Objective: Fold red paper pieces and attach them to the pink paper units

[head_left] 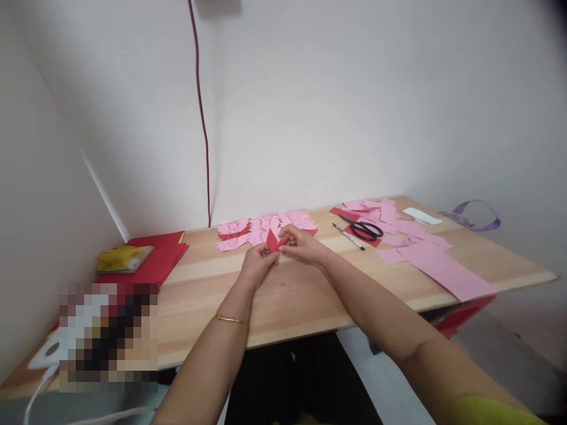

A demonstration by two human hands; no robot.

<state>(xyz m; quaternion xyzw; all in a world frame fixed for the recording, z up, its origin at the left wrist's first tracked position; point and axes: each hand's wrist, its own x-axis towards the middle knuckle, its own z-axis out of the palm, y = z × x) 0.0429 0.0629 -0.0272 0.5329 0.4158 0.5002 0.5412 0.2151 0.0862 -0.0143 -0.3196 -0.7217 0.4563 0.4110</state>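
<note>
A small piece of folded red paper stands up between my hands, with pointed ends showing. My left hand pinches its lower left side between thumb and fingers. From the right, my right hand grips the same paper with curled fingers, which hide part of it. Just behind them lie several pink paper pieces with jagged edges and dark markings, some red strips among them. To the right of my hands are a pen and black-handled scissors.
Pink scraps and a large pink sheet cover the table's right side. Red sheets and a clear packet with yellow contents lie at the left. A blurred-out patch, a white power strip and cables occupy the near left corner.
</note>
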